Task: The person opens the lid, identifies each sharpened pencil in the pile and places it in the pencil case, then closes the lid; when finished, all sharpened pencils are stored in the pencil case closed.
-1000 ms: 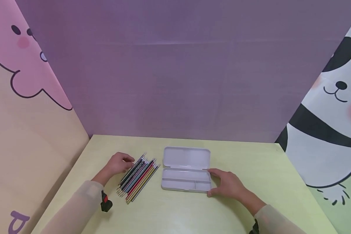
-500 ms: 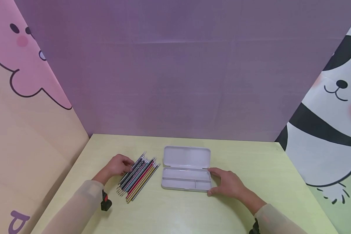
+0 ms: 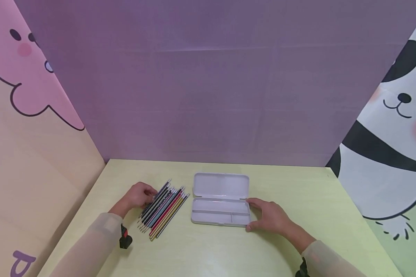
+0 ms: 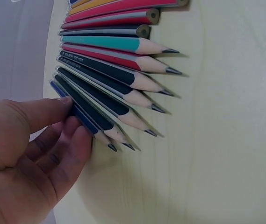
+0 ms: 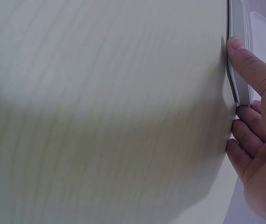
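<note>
My left hand (image 3: 138, 195) is at the left edge of a slanted row of pencils (image 3: 165, 213) on the table. In the left wrist view its thumb and fingers pinch the outermost pencil, a dark blue one (image 4: 84, 117). Beside it lie black, red and green pencils, several with sharpened tips towards the camera. A pale, hinged pencil case (image 3: 211, 217) lies with its lid raised back, showing one long compartment and smaller ones. My right hand (image 3: 271, 217) grips the right end of this case. Its thumb (image 5: 249, 65) presses the front edge, and fingers touch the end.
The pencils and the case rest on a light wooden table (image 3: 208, 254), with a narrow gap between them. A purple panel (image 3: 208, 96) stands behind the table. Side panels carry a pink cartoon (image 3: 34, 77) at left and a panda (image 3: 384, 184) at right.
My left hand has closed in on the left edge of the row, and the outer pencils there have shifted slightly. My right hand and the case have stayed in place.
</note>
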`<action>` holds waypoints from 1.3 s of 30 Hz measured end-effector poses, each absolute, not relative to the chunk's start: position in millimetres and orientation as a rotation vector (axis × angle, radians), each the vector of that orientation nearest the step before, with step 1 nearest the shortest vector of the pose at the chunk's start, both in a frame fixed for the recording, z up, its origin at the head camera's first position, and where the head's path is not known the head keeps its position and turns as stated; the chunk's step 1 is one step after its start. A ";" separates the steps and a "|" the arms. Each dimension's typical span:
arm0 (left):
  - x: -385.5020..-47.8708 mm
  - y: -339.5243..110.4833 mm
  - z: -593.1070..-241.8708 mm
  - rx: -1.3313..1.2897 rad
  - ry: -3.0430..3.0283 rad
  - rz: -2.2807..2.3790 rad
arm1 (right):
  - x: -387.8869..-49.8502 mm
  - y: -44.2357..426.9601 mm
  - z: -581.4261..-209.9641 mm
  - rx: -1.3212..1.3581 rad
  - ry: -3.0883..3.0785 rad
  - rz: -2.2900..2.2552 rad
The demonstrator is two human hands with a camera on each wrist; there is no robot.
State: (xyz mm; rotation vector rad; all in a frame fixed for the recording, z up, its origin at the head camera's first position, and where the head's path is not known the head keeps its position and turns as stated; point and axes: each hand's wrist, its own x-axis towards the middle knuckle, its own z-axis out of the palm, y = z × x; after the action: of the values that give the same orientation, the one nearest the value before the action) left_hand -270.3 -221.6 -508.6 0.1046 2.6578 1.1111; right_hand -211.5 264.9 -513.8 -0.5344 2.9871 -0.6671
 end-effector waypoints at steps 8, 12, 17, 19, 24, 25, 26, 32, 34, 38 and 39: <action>-270.6 -214.9 -511.5 0.099 2.793 0.950 | -212.0 264.7 -513.8 -0.524 2.983 -0.665; -269.6 -210.9 -510.5 0.094 2.842 0.872 | -212.4 264.6 -514.4 -0.535 2.989 -0.655; -267.8 -210.1 -510.2 0.105 2.875 0.834 | -211.4 262.9 -514.5 -0.527 2.981 -0.653; -266.9 -210.3 -509.0 0.122 2.887 0.825 | -211.0 262.7 -514.3 -0.516 2.981 -0.656; -265.2 -212.0 -501.4 0.168 2.916 0.837 | -211.3 263.1 -514.9 -0.514 2.994 -0.646; -264.6 -212.7 -499.1 0.191 2.924 0.842 | -211.1 263.2 -515.1 -0.514 2.994 -0.649; -263.9 -212.7 -496.4 0.207 2.927 0.858 | -211.1 263.4 -515.3 -0.524 2.997 -0.645; -259.6 -207.0 -479.1 0.363 2.903 1.001 | -211.1 266.2 -516.2 -0.528 2.999 -0.646; -257.6 -199.9 -473.4 0.407 2.868 1.058 | -211.2 266.7 -516.5 -0.524 2.997 -0.652; -253.9 -177.6 -465.5 0.488 2.781 1.121 | -212.0 266.3 -517.5 -0.526 2.997 -0.655; -253.4 -171.1 -464.4 0.518 2.755 1.125 | -212.0 265.5 -517.5 -0.527 2.994 -0.659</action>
State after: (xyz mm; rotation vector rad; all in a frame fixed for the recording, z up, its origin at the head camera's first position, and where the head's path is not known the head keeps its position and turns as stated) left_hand -253.4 -171.1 -464.4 0.5183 2.7550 1.1252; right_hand -212.0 265.5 -517.5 -0.5269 2.9939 -0.6590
